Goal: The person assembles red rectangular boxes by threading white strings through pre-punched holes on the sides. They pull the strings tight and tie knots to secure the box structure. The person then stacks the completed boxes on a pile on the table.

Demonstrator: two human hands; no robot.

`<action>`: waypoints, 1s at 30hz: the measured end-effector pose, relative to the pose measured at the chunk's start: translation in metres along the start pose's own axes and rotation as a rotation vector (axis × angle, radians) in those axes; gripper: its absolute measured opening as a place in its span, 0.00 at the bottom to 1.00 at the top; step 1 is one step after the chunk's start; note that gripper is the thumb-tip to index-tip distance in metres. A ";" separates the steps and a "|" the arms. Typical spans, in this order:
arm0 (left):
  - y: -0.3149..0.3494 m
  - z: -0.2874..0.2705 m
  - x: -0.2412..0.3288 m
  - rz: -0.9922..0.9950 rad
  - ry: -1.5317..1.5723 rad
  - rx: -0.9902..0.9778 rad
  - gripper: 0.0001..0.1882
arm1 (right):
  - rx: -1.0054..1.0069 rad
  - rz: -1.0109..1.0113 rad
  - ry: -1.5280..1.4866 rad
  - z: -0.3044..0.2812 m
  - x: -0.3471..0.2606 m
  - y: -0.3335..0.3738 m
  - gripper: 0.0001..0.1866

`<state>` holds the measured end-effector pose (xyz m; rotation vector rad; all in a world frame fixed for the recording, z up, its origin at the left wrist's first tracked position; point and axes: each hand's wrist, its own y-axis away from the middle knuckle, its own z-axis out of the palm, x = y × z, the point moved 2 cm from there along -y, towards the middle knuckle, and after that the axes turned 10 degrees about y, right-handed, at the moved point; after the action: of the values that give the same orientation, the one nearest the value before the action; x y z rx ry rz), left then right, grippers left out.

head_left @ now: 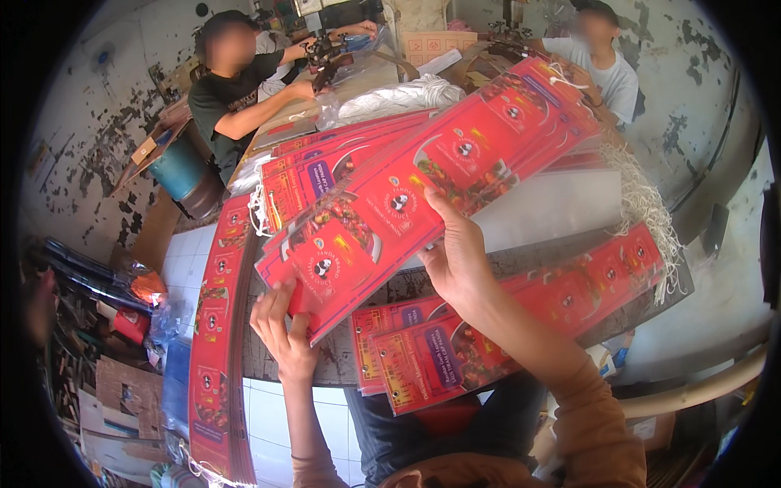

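Observation:
A stack of long red printed plastic banners (pixel 382 207) lies slantwise in front of me, its far end up at the right with white cord on it. My left hand (pixel 283 329) grips the near left corner, fingers bent at the edge. Along the lower long edge, my right hand (pixel 455 252) holds the stack with its thumb on top and the other fingers partly hidden beneath. Below my right forearm, more red banners (pixel 423 366) with metal eyelets lie over the table's front edge. Another pile of red banners (pixel 285 191) rests behind the held stack.
A long banner stack (pixel 215 325) hangs past the table's left side. White cords (pixel 651 203) drape over the right edge beside a clear plastic sheet (pixel 561 203). Two people (pixel 236 89) work at the far side near machines (pixel 321 53). A blue drum (pixel 185 175) stands left.

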<state>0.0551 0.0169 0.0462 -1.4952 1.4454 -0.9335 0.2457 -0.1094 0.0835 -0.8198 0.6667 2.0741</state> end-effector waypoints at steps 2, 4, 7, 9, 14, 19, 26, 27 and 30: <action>-0.001 -0.005 -0.004 -0.004 0.002 -0.129 0.13 | 0.021 0.016 -0.012 -0.002 0.001 -0.001 0.19; -0.001 -0.005 -0.005 -0.002 0.006 -0.179 0.12 | 0.003 -0.030 -0.087 -0.004 -0.005 -0.004 0.19; 0.000 -0.006 -0.004 0.008 -0.017 -0.164 0.09 | -0.022 -0.094 -0.171 -0.004 -0.021 -0.006 0.18; 0.001 -0.007 -0.003 0.007 -0.045 -0.166 0.10 | -0.007 -0.125 -0.173 -0.012 -0.035 -0.014 0.18; 0.004 -0.007 0.004 0.090 -0.046 -0.047 0.13 | 0.045 -0.114 -0.108 -0.043 -0.063 -0.031 0.20; 0.010 -0.007 0.008 0.168 -0.100 0.008 0.13 | 0.052 -0.137 -0.099 -0.053 -0.072 -0.034 0.20; 0.030 -0.018 0.017 0.226 -0.014 0.052 0.10 | 0.112 -0.135 -0.107 -0.056 -0.083 -0.003 0.16; 0.033 -0.019 0.023 0.264 0.002 0.063 0.09 | 0.111 -0.127 -0.091 -0.063 -0.086 0.004 0.16; 0.039 -0.021 0.034 0.421 0.078 0.123 0.07 | 0.091 -0.092 -0.055 -0.080 -0.092 0.025 0.16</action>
<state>0.0234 -0.0178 0.0166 -1.0185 1.6443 -0.8077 0.2945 -0.2220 0.1032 -0.7264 0.6761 1.9619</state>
